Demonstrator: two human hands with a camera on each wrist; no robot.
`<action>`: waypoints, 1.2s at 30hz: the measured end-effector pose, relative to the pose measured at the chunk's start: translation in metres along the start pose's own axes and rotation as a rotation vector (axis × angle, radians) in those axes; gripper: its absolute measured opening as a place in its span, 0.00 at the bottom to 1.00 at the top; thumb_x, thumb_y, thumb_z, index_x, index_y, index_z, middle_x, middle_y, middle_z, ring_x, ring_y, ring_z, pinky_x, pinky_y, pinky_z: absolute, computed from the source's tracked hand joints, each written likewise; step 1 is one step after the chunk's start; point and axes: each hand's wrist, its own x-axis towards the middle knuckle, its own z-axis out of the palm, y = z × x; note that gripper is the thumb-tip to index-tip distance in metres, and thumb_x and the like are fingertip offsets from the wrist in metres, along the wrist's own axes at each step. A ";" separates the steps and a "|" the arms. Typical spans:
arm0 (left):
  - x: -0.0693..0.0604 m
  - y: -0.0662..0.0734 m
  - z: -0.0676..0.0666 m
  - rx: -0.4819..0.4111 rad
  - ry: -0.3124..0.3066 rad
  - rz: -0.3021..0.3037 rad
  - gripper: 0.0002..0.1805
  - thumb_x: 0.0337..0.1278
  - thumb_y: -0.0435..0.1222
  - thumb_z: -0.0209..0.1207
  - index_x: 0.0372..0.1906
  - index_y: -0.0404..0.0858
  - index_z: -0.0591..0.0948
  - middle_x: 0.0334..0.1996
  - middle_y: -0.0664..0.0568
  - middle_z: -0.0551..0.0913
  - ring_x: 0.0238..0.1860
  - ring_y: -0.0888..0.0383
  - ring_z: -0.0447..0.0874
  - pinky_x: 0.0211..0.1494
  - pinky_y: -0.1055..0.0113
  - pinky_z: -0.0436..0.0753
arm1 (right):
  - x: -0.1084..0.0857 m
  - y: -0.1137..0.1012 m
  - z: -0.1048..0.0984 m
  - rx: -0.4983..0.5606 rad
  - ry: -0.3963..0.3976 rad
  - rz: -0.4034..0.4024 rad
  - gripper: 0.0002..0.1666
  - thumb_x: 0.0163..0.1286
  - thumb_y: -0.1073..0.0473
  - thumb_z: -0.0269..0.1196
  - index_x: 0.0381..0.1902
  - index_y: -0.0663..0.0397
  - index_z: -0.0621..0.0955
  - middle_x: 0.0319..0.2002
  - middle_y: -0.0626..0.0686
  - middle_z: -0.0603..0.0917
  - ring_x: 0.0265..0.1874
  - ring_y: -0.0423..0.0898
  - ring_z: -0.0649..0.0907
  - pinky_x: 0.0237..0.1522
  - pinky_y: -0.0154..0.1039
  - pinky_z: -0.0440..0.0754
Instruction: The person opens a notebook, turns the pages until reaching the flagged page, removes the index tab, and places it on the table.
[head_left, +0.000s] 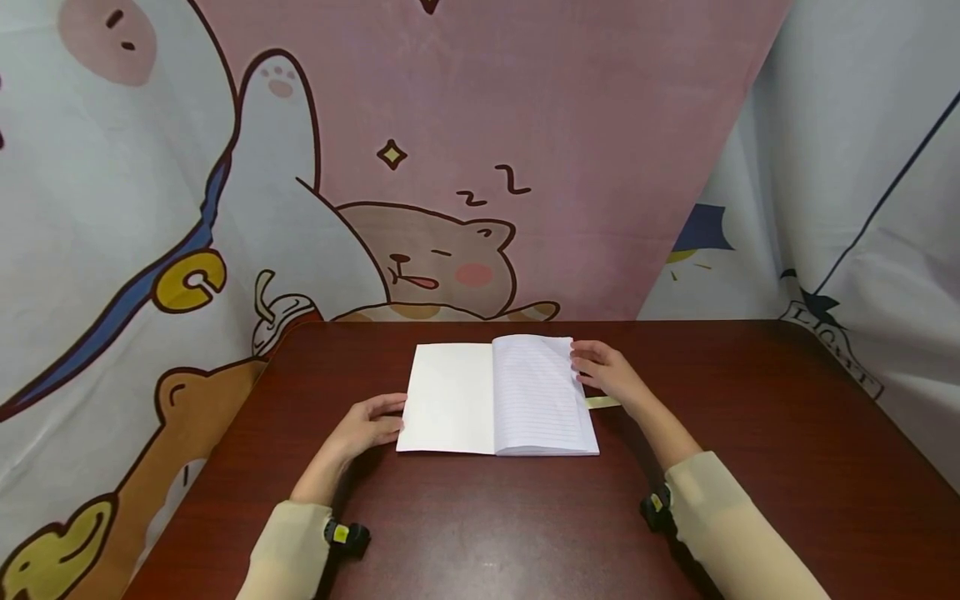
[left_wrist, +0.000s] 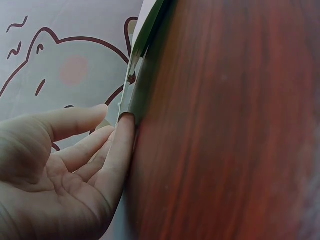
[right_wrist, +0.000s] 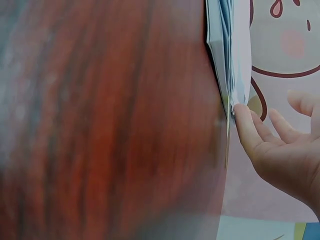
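An open notebook lies on the table, its left page plain cream and its right page ruled with lines. At its left edge is my left hand, fingertips touching the cover side; the left wrist view shows the fingers loosely extended, thumb apart. My right hand touches the upper right edge of the ruled page. In the right wrist view its fingers are nearly straight against the page edges, thumb free. A pale yellow-green strip sticks out from the notebook's right side, below the right hand.
The dark red-brown wooden table extends around the notebook. Behind it hangs a cloth backdrop with cartoon animals, reaching down to the table's back and left edges. Each wrist carries a small black camera over a cream sleeve.
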 end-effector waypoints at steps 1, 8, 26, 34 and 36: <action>0.000 0.000 0.000 0.001 -0.001 0.000 0.28 0.65 0.27 0.58 0.69 0.27 0.69 0.65 0.29 0.72 0.49 0.56 0.83 0.51 0.62 0.86 | 0.000 0.000 0.000 0.004 -0.003 0.004 0.28 0.78 0.63 0.52 0.70 0.71 0.63 0.67 0.73 0.69 0.64 0.66 0.73 0.64 0.54 0.75; 0.000 0.000 0.001 -0.006 -0.003 0.002 0.28 0.65 0.27 0.59 0.68 0.27 0.69 0.65 0.29 0.72 0.48 0.58 0.83 0.49 0.64 0.86 | -0.001 -0.004 0.003 0.035 -0.007 0.018 0.29 0.78 0.62 0.52 0.71 0.70 0.62 0.68 0.72 0.67 0.64 0.65 0.73 0.63 0.54 0.76; -0.001 -0.002 0.000 -0.044 -0.017 0.006 0.29 0.66 0.27 0.58 0.70 0.27 0.68 0.65 0.28 0.71 0.48 0.60 0.83 0.49 0.67 0.85 | 0.000 -0.007 0.001 -0.076 0.057 -0.039 0.32 0.70 0.64 0.62 0.69 0.66 0.67 0.67 0.70 0.71 0.62 0.64 0.77 0.54 0.40 0.84; -0.001 -0.003 0.000 -0.044 -0.013 0.006 0.29 0.66 0.28 0.58 0.70 0.27 0.68 0.66 0.29 0.71 0.49 0.60 0.83 0.49 0.67 0.85 | -0.003 -0.012 0.001 -0.061 0.067 -0.052 0.33 0.69 0.66 0.63 0.69 0.67 0.67 0.66 0.70 0.72 0.62 0.66 0.77 0.52 0.37 0.85; -0.002 -0.002 -0.001 -0.042 -0.012 0.003 0.29 0.66 0.28 0.58 0.70 0.28 0.67 0.66 0.29 0.71 0.49 0.59 0.83 0.50 0.66 0.85 | -0.003 -0.014 0.002 -0.061 0.070 -0.049 0.34 0.69 0.65 0.63 0.70 0.66 0.67 0.66 0.70 0.72 0.62 0.65 0.77 0.53 0.39 0.85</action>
